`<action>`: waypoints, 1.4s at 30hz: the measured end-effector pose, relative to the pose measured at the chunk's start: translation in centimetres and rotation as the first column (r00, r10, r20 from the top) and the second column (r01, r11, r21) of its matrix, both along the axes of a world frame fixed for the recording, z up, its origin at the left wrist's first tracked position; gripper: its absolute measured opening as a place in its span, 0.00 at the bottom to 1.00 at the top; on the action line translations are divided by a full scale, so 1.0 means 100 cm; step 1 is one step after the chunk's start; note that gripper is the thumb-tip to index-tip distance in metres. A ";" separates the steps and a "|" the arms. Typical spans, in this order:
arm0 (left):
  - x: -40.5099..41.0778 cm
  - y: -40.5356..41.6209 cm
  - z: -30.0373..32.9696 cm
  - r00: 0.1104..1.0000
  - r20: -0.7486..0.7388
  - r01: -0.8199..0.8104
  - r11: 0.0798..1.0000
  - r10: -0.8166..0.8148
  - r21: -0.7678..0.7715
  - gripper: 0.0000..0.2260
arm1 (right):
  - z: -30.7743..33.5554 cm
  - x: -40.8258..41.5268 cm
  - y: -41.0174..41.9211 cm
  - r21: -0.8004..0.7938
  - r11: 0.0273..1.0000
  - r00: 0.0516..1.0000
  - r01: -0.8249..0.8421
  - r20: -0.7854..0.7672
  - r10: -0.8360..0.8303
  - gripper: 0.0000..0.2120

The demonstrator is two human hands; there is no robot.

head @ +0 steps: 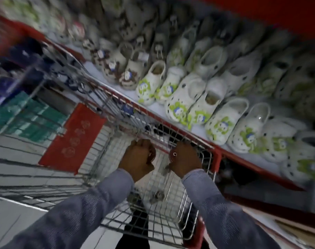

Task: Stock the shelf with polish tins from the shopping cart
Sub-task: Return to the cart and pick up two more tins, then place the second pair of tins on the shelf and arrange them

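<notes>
A wire shopping cart with a red handle bar and red trim fills the middle of the tilted, blurred head view. My left hand is closed around the handle bar. Beside it, my right hand grips the same bar, a ring on one finger. Both arms wear grey-blue sleeves. Dark blue packages lie heaped at the far end of the cart; I cannot make out any polish tins. The shelf with a red front edge runs along the cart's right side.
The shelf holds rows of white clogs with green and blue decorations, and brown-trimmed ones further along. A red mat and teal boxes sit on the tiled floor to the left. A lower shelf lies below at right.
</notes>
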State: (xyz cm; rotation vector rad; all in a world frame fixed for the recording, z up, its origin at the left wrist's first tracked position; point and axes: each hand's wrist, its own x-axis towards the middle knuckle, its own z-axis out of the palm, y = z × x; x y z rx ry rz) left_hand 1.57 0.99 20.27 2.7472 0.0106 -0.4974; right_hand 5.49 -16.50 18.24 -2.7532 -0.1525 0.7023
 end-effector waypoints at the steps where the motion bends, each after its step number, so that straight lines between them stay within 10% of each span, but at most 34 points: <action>1: 0.003 0.004 0.005 1.000 -0.003 -0.023 1.000 0.023 -0.006 0.29 | 0.020 0.005 0.000 0.032 0.999 0.999 0.030 -0.012 -0.029 0.30; 12: 0.078 -0.010 0.239 0.927 0.367 0.086 0.996 -0.072 -0.021 0.27 | 0.260 0.075 -0.030 0.266 0.964 0.896 -0.027 0.435 -0.094 0.21; 20: 0.161 -0.043 0.338 0.829 0.551 0.137 0.990 -0.101 -0.024 0.35 | 0.354 0.123 -0.055 0.350 0.937 0.781 -0.004 0.586 -0.216 0.36; 33: 0.266 -0.075 0.320 0.893 0.416 0.199 0.979 -0.168 -0.032 0.28 | 0.320 0.205 -0.076 0.344 0.933 0.816 0.111 0.504 -0.283 0.11; 42: 0.291 -0.068 0.309 0.901 0.325 0.307 0.952 -0.287 -0.011 0.36 | 0.323 0.205 -0.083 0.331 0.939 0.867 0.099 0.435 -0.244 0.27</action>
